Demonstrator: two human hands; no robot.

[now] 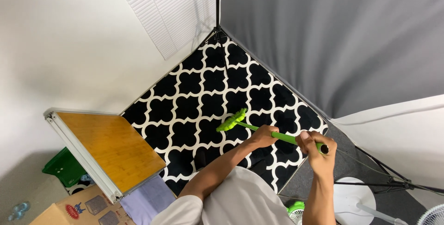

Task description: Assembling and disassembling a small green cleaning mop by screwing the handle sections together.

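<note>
1. The green broom (273, 134) lies at a shallow slant across the near right part of the scene. Its bristle head (231, 121) is down on the black-and-white patterned rug (199, 100), and the handle rises toward the person's right.
2. The left hand (264, 135) grips the handle partway along. The fingers are curled and pressed together around the shaft, which seems to steady the low end and guide the head over the rug.
3. The right hand (316, 145) holds the top end of the handle, fingers wrapped closed about it, with the dark end cap just showing past the fist. This higher grip likely supplies the leverage.
4. With the hands set apart on the shaft, the person has control of the angle.
5. A wooden table top (111, 148) stands to the left, well apart from the broom, its edge over the rug's near left border.
6. A grey backdrop (333, 35) hangs along the rug's far right edge. Its stand legs (388, 178) spread on the floor at near right, beside a white fan base (354, 197).
</note>
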